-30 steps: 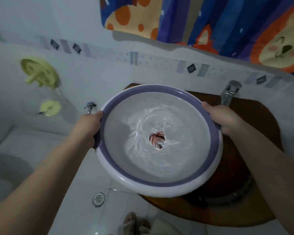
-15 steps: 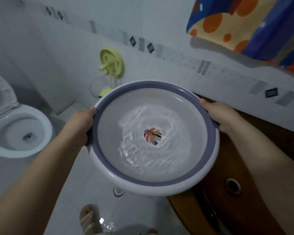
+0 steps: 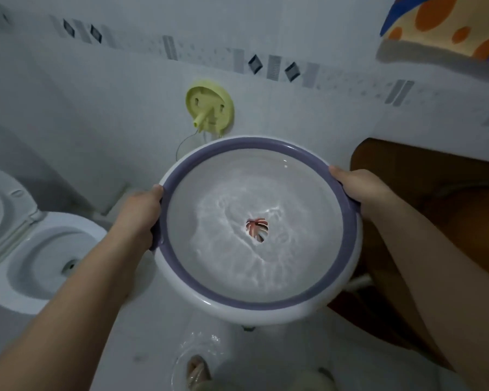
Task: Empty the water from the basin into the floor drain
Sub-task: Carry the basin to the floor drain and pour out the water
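I hold a round white basin with a purple rim [image 3: 246, 142] level in front of me, above the white floor tiles. My left hand [image 3: 139, 213] grips the rim's left side and my right hand [image 3: 359, 187] grips its right side. Rippling water [image 3: 223, 221] fills the bowl over a reddish leaf mark at the bottom. A small dark edge [image 3: 249, 328] shows just under the near rim on the floor; it may be the floor drain, mostly hidden by the basin.
A white toilet [image 3: 40, 258] with its lid up stands at the left. A yellow round fixture [image 3: 209, 108] hangs on the tiled wall behind the basin. A brown sink counter [image 3: 435, 193] is at the right. My sandalled foot [image 3: 198, 368] stands on wet tiles below.
The view and basin have swung left, away from the brown counter toward the toilet side. The basin now covers the floor drain that showed below it. Both hands keep their grip.
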The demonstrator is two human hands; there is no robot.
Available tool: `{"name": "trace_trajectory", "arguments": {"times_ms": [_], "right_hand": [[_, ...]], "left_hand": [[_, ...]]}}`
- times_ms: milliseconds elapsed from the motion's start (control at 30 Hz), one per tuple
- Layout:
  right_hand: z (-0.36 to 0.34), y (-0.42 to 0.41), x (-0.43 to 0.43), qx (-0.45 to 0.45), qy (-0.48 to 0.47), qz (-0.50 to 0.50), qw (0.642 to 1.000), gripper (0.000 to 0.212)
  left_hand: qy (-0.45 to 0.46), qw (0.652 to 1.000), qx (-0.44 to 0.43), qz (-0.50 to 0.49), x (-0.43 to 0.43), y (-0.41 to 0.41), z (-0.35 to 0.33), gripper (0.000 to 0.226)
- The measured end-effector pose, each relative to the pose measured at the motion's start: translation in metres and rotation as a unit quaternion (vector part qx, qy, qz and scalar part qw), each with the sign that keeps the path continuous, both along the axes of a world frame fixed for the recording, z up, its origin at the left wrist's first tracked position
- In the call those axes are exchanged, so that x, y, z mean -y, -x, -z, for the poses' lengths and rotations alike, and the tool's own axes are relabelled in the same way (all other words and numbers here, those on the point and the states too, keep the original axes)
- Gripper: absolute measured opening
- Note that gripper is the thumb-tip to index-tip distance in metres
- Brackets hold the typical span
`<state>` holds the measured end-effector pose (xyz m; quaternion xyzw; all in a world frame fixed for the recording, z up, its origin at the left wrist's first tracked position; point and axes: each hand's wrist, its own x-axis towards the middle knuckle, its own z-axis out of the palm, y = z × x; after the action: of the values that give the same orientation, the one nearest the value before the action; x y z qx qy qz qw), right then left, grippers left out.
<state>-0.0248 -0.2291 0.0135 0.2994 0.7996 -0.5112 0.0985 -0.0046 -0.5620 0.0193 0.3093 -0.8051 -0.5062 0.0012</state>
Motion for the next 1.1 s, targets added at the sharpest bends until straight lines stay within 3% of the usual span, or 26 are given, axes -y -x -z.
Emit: {"name": "trace_trajectory", "arguments": {"times_ms": [500, 700, 1100], "right_hand": [[0.085, 0.043, 0.084, 0.012, 0.019, 0.062, 0.998, 0.051], [0.160, 0.070, 0.082, 0.015, 0.012, 0.055, 0.998, 0.040], [0.328, 0.110, 0.066, 0.013, 0.019, 0.045, 0.999, 0.035]], "left_hand": [[-0.046, 0.998, 0.035, -0.009, 0.077, 0.052, 0.075, 0.032], [-0.018, 0.999, 0.034, -0.009, 0.074, 0.064, 0.156, 0.036], [-0.061, 0.996, 0.020, -0.063, 0.049, 0.083, 0.336, 0.034]]}}
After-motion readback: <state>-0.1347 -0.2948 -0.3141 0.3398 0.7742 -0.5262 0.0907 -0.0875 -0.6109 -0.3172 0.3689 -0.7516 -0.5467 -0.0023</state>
